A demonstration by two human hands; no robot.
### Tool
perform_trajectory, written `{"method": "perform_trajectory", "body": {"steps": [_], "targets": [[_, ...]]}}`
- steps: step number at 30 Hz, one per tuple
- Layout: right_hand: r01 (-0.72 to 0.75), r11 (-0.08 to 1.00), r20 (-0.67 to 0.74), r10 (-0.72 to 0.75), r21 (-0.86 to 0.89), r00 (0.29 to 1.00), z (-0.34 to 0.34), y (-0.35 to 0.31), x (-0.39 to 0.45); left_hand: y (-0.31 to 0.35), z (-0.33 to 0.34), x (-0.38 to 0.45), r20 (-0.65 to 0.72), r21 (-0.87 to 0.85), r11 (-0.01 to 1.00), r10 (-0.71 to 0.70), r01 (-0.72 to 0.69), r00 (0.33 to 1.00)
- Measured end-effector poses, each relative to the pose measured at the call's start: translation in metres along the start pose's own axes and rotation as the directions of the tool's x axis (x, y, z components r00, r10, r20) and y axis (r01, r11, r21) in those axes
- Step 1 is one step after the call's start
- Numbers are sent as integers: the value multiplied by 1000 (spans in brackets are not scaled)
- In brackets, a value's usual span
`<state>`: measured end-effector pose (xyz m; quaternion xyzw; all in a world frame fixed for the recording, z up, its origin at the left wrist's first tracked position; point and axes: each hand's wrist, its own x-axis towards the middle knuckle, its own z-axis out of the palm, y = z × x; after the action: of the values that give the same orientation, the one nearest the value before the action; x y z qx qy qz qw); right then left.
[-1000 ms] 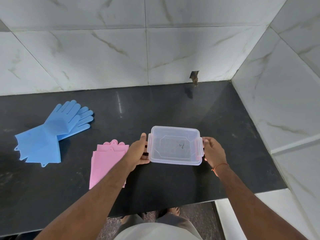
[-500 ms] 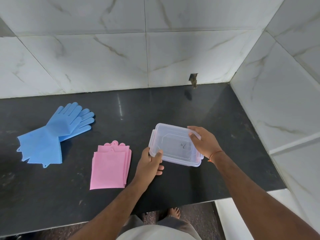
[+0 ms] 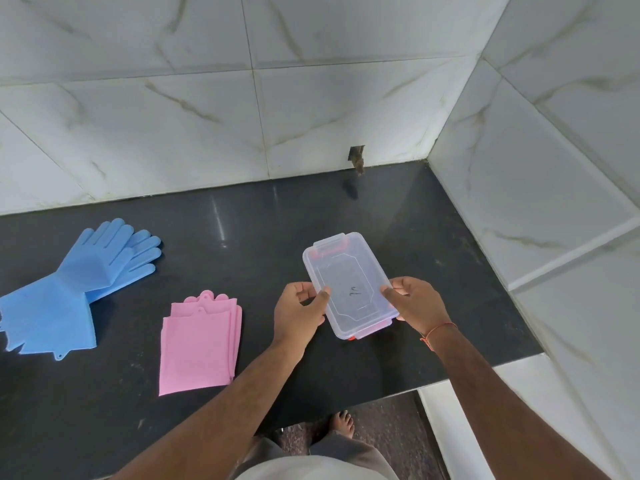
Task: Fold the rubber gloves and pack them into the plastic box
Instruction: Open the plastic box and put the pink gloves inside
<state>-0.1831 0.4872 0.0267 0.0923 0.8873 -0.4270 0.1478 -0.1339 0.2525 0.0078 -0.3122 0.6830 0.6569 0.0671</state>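
A clear plastic box (image 3: pixel 349 284) with its lid on and reddish clips at both short ends is held above the black counter (image 3: pixel 242 220), its long side pointing away from me. My left hand (image 3: pixel 301 311) grips its left long edge and my right hand (image 3: pixel 417 304) grips its right long edge. A folded pink pair of rubber gloves (image 3: pixel 199 344) lies flat on the counter left of my left hand. An unfolded blue pair of gloves (image 3: pixel 74 289) lies stacked at the far left, fingers pointing to the back.
White marble-tile walls close the counter at the back and on the right. A small dark hole in the wall (image 3: pixel 357 159) sits just above the counter at the back. The counter's front edge runs near my body; my foot (image 3: pixel 341 424) shows below it.
Both hands lifted the box and turned it about a quarter turn, from lying crosswise to pointing lengthwise away from me. My grip shifted from its clip ends to its long sides.
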Motion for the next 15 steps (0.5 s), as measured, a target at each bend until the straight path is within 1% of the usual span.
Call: {"method": "perform_trajectory", "body": {"steps": [3, 6, 9, 12, 15], "targets": [[-66, 989, 13, 64, 131, 998, -5, -1, 2, -2, 2, -6, -15, 1, 1000, -14, 14, 1000], [-125, 968, 55, 116, 219, 992, -8, -2, 4, -1, 4, -9, -27, -1, 999, -32, 32, 999], [-182, 942, 80, 166, 281, 983, -9, -2, 5, 3, 6, -10, -25, -21, 998, -66, 65, 998], [-207, 926, 94, 187, 315, 978, -9, -3, 7, 9, 6, -9, -5, -61, 993, -103, 103, 995], [-226, 913, 114, 199, 340, 973, -10, -2, 7, 14, 7, -10, -3, -41, 993, -113, 112, 994]]}}
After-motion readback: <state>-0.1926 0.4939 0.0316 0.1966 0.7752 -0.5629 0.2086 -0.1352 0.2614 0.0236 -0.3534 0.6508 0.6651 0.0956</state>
